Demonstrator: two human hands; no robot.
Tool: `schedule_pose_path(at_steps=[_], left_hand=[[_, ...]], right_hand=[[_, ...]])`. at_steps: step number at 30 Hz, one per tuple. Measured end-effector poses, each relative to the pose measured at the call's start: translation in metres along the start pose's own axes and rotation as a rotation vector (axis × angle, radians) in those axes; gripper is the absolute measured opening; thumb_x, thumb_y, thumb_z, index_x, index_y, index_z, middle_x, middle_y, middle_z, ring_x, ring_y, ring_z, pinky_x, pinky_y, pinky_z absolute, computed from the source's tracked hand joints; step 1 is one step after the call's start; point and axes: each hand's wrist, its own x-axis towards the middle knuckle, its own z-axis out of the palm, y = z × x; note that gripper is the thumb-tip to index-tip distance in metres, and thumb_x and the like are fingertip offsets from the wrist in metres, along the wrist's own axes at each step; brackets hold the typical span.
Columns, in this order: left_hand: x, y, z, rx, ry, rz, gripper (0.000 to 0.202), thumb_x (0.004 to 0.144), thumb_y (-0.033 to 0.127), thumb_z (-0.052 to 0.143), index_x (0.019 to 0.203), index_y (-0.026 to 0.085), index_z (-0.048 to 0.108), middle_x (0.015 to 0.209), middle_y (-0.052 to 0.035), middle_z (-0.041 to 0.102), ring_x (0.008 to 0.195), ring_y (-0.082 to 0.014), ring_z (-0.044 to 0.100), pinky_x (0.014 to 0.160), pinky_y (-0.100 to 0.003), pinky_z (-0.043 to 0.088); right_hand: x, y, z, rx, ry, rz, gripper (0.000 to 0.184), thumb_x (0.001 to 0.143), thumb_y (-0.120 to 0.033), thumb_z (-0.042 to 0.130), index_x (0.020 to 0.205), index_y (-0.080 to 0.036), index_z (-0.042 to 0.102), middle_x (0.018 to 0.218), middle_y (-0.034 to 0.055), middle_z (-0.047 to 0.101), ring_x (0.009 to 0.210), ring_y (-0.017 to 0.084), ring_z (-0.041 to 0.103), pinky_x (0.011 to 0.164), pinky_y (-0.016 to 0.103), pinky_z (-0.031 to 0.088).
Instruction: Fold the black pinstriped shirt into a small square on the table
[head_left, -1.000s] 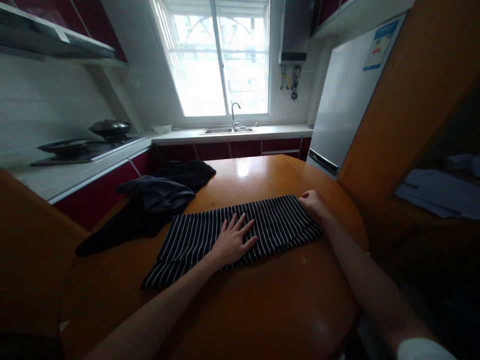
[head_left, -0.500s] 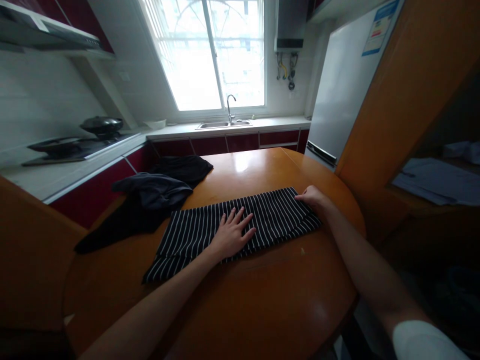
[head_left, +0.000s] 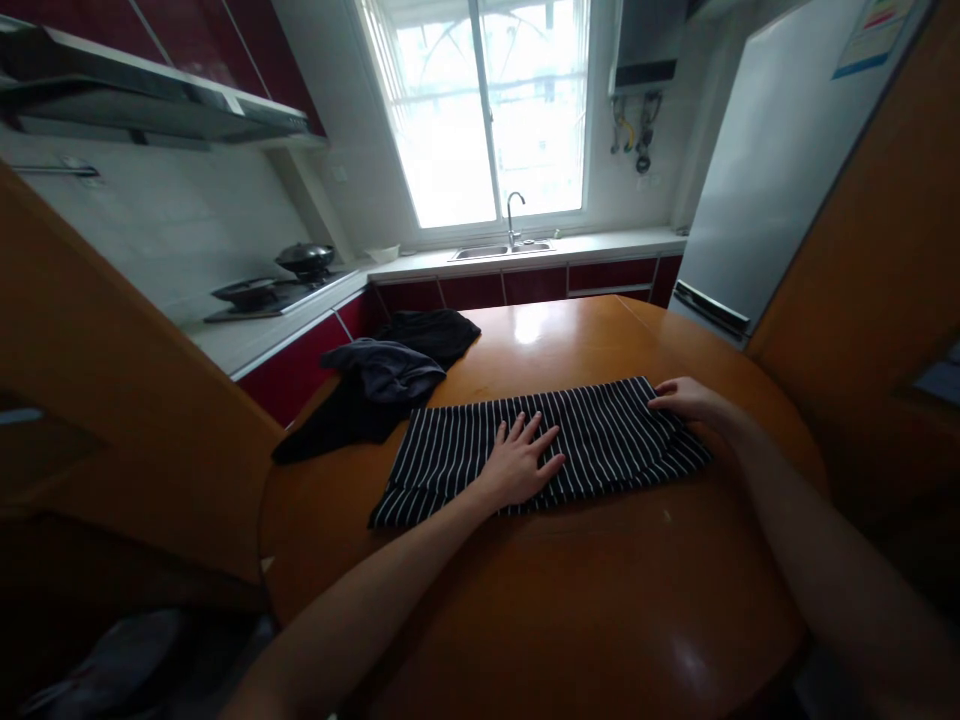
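A folded black cloth with white stripes (head_left: 600, 430) lies flat across the wooden table, its long side running left to right. My left hand (head_left: 521, 465) rests on the middle of it, palm down with fingers spread. At the cloth's right end, my right hand (head_left: 686, 398) has its fingers closed on the edge near the far corner. Which kind of garment the cloth is, I cannot tell.
Dark clothes (head_left: 397, 375) lie in a loose heap on the left part of the round-edged table (head_left: 570, 600). Beyond it are a counter with a sink (head_left: 502, 250) and a stove with pans (head_left: 304, 258). A fridge (head_left: 780, 170) stands at the right.
The view has swung to the left, so everything sits further right in the picture. Both hands keep nearly the same places on the striped cloth.
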Motion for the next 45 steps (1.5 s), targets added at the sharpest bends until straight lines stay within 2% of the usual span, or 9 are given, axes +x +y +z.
schedule_pose_path(at_steps=[5,10,18,22,26,29,33,38,45], left_hand=[[-0.001,0.001,0.0,-0.037,0.004,0.012,0.067,0.098,0.069,0.026,0.153,0.033,0.037,0.166,-0.0051,0.019,0.152,-0.0359,0.01,0.119,-0.06,0.008],[0.002,-0.001,0.003,-0.096,0.025,0.01,0.066,0.097,0.068,0.031,0.153,0.034,0.039,0.166,-0.0046,0.02,0.152,-0.0365,0.01,0.119,-0.059,0.005],[0.0,0.0,0.003,-0.316,0.106,-0.004,0.061,0.095,0.062,0.047,0.148,0.033,0.046,0.161,-0.006,0.032,0.151,-0.0352,0.014,0.119,-0.059,0.0],[0.009,0.001,-0.007,-0.666,0.347,-0.082,0.054,0.098,0.052,0.045,0.143,0.022,0.052,0.148,-0.0119,0.05,0.141,-0.0302,0.039,0.119,-0.048,0.022],[0.015,-0.008,-0.019,-1.276,0.426,-0.342,0.059,0.101,0.053,0.031,0.151,0.023,0.038,0.134,-0.0126,0.06,0.109,-0.0245,0.065,0.092,-0.04,0.052],[0.013,-0.016,-0.02,-1.471,0.46,-0.494,0.06,0.102,0.051,0.033,0.157,0.031,0.021,0.135,-0.0094,0.06,0.108,-0.023,0.066,0.091,-0.038,0.052],[0.01,-0.02,-0.012,-1.319,0.64,-0.448,0.052,0.1,0.031,0.045,0.151,0.029,0.036,0.15,-0.0062,0.048,0.138,-0.0209,0.045,0.113,-0.034,0.035],[0.011,-0.021,-0.008,-1.253,0.564,-0.349,0.036,0.098,0.023,0.041,0.128,0.021,0.061,0.136,-0.0074,0.061,0.129,-0.0218,0.054,0.114,-0.037,0.036],[0.004,-0.023,-0.015,-1.155,0.387,-0.323,0.041,0.085,0.018,0.062,0.125,0.021,0.068,0.136,-0.0076,0.063,0.132,-0.0256,0.052,0.115,-0.041,0.035]], right_hand=[[-0.003,0.001,-0.003,0.12,-0.057,0.012,0.054,0.068,-0.028,0.083,0.117,-0.012,0.07,0.087,0.0118,0.074,0.067,0.018,0.065,0.054,0.023,0.05],[-0.009,-0.008,-0.006,0.28,-0.15,-0.035,0.054,0.071,-0.022,0.08,0.124,-0.014,0.067,0.081,0.0059,0.071,0.052,0.009,0.053,0.041,0.018,0.038],[-0.038,-0.087,0.008,0.388,-0.226,-0.156,0.063,0.072,-0.013,0.075,0.133,-0.015,0.06,0.071,0.0014,0.065,0.045,0.006,0.045,0.037,0.015,0.034],[-0.054,-0.14,0.048,0.337,-0.215,-0.215,0.065,0.072,-0.009,0.074,0.135,-0.014,0.057,0.064,-0.0009,0.061,0.045,0.007,0.047,0.039,0.016,0.038],[-0.06,-0.169,0.119,0.229,-0.202,-0.318,0.063,0.075,-0.009,0.071,0.135,-0.011,0.053,0.06,-0.0037,0.058,0.045,0.009,0.051,0.04,0.018,0.041],[-0.057,-0.165,0.173,0.108,-0.21,-0.378,0.057,0.076,-0.013,0.073,0.13,-0.01,0.054,0.06,-0.003,0.059,0.044,0.011,0.054,0.04,0.02,0.041],[-0.054,-0.145,0.21,0.074,-0.255,-0.429,0.046,0.075,-0.012,0.071,0.12,-0.012,0.059,0.066,-0.0006,0.064,0.044,0.012,0.055,0.042,0.021,0.042],[-0.046,-0.135,0.194,0.168,-0.288,-0.511,0.043,0.081,-0.011,0.054,0.124,-0.014,0.058,0.064,-0.003,0.061,0.046,0.013,0.057,0.045,0.022,0.044],[-0.023,-0.092,0.147,0.325,0.227,-0.621,0.034,0.08,-0.02,0.049,0.109,-0.015,0.065,0.074,0.0022,0.066,0.066,0.016,0.064,0.062,0.027,0.048]])
